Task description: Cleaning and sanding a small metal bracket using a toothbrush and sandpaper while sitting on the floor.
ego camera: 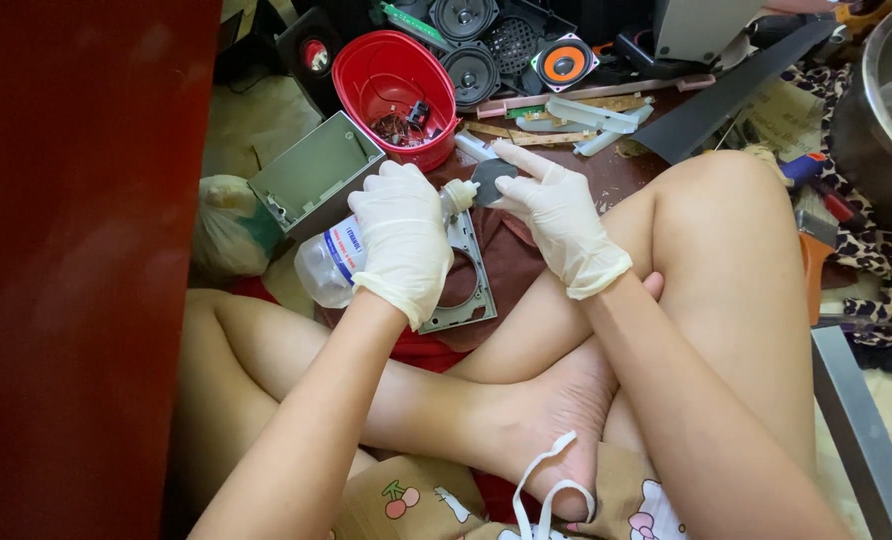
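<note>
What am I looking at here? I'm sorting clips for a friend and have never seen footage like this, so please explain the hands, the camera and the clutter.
There is no machine: one camera sits on a person's head and looks down at their own crossed legs and two gloved hands. The left hand in a white glove grips a clear plastic squeeze bottle with a blue label, its white nozzle aimed at a small flat grey piece pinched by the right hand in a white glove. Below the hands lies a grey metal frame with a round opening. Beyond them sit a red oval plastic tub holding wires, an open grey metal box, and several loose round black speakers.
</note>
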